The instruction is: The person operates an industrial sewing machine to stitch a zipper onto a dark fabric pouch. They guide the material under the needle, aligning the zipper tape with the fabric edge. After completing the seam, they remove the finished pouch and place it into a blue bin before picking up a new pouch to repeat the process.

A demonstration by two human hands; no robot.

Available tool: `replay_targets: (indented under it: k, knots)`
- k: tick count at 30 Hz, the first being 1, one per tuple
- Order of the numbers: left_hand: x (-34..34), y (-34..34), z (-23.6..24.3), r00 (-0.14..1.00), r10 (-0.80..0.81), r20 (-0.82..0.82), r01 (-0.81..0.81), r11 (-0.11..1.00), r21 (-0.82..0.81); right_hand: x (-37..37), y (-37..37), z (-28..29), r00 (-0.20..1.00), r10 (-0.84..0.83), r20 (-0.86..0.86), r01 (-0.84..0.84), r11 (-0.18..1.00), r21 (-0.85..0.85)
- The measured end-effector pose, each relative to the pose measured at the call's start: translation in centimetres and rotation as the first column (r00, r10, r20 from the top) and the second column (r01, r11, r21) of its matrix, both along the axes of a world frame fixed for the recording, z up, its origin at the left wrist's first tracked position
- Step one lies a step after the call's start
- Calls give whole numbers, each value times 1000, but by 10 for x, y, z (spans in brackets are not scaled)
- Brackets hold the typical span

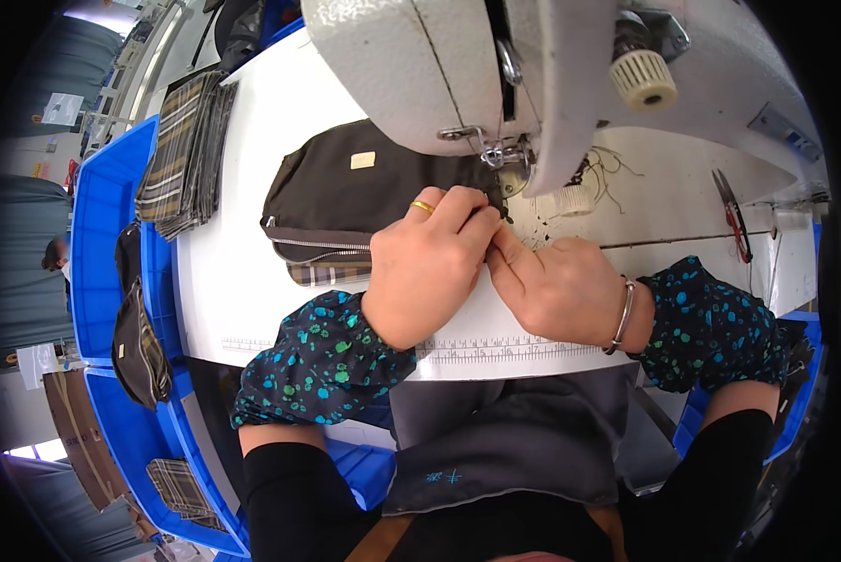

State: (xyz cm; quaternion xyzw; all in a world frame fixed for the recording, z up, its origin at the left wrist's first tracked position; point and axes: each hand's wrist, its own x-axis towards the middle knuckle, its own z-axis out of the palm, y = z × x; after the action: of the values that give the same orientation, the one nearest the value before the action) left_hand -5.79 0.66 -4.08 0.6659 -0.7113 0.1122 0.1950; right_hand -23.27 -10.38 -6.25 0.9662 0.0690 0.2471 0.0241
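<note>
My left hand (pixel 425 267), with a yellow ring, has curled fingers pinching the right end of a dark brown pouch (pixel 331 183) with a small pale tag, a zipper and a plaid strip along its lower edge. My right hand (pixel 561 290) is closed at the same corner, thumb and index meeting near the left hand’s fingertips; the pinched edge is mostly hidden. Just above the fingers is the metal presser foot (pixel 505 155) of a white sewing machine (pixel 420 66). The pouch lies on the white table (pixel 242 309), which has a printed ruler along its front.
A stack of plaid fabric (pixel 181 150) sits at the left. Blue bins (pixel 102 234) beside the table hold fabric, with dark pouches (pixel 139 347) over their edge. Red-handled snips (pixel 737 220) and loose threads (pixel 617 178) lie to the right. A person (pixel 57 262) is in the left background.
</note>
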Motion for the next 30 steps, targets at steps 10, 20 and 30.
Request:
replay_targets:
  k: [10, 20, 30]
  knots:
    - [2, -1, 4, 996, -2, 90, -7, 995, 96, 0, 0, 1, 1000, 2, -4, -2, 1000, 4]
    - [22, -5, 13, 964, 111, -243, -75, 986, 151, -1, 0, 2, 1000, 10, -19, -10, 1000, 5]
    - [28, -26, -3, 907, 79, -414, -31, 992, 120, 0, 0, 3, 999, 17, -27, -17, 1000, 4]
